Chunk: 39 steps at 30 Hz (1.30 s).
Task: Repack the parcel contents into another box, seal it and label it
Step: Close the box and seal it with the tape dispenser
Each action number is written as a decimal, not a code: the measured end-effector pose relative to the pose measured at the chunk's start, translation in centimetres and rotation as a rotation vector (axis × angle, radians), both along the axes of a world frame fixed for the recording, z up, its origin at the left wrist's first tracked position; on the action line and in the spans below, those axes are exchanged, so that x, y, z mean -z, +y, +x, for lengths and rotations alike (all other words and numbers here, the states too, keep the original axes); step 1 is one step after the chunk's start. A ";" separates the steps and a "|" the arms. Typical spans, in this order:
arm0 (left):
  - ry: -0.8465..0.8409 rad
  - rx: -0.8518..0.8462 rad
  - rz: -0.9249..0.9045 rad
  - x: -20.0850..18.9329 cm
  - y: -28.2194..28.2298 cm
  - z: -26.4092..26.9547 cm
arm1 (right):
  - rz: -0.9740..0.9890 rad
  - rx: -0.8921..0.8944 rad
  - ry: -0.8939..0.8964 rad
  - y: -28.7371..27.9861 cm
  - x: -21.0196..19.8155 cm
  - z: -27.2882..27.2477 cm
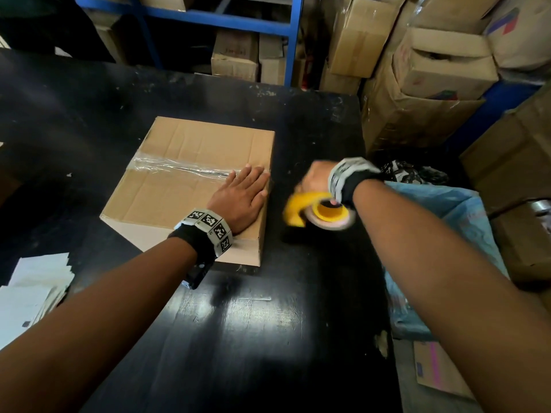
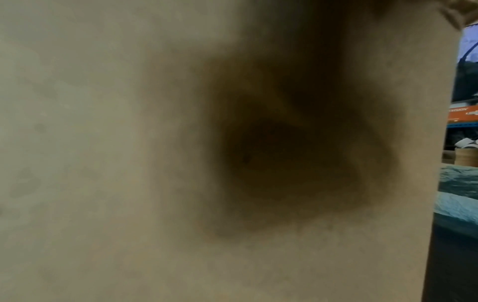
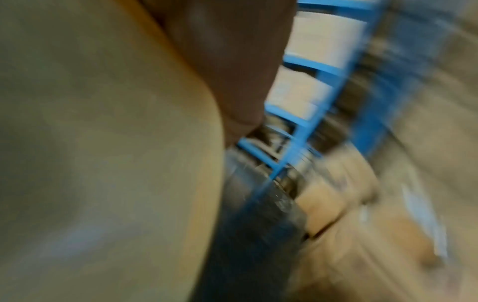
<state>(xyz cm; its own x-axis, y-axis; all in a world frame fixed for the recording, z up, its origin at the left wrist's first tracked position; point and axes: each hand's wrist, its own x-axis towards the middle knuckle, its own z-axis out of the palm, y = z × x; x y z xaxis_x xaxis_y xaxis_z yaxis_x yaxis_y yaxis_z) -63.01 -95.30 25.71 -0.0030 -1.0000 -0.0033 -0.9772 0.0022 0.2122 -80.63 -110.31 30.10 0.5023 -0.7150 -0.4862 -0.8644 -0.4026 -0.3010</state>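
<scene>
Closed cardboard box (image 1: 190, 186) sits mid-table, slightly left of centre on the black table (image 1: 268, 323); a strip of clear tape (image 1: 182, 168) runs along its top seam. Left hand (image 1: 238, 201) lies flat on the box's near right corner, fingers straight and together, pressing the lid down at the tape's right end. Right hand (image 1: 316, 180), just right of the box, grips a yellow tape dispenser (image 1: 322, 213); blurred, so exact finger placement is unclear. Both wrist views are smeared and add little. Box reads as stiff but creased cardboard, likely light to moderate; the taped top looks slick, so best hold is by the bare side walls or bottom corners, not the taped seam. Box's right edge is near the dispenser, with a narrow strip of table between. Open room lies near and far left on the table. Papers (image 1: 32, 287) at near left edge; a blue plastic bag (image 1: 441, 222) crowds the right edge; stacked cartons (image 1: 432, 70) beyond.
</scene>
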 end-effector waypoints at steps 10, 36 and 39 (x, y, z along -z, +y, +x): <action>-0.077 -0.009 -0.027 -1.3 -0.3 -1.3 | -0.027 0.167 -0.177 0.5 4.4 -2.4; -0.539 0.137 0.164 -3.6 -1.2 -4.4 | 0.013 0.409 -0.194 3.7 4.8 -3.4; -0.436 0.147 0.059 -3.1 -0.7 -3.9 | -0.008 0.388 -0.156 5.1 5.3 -3.5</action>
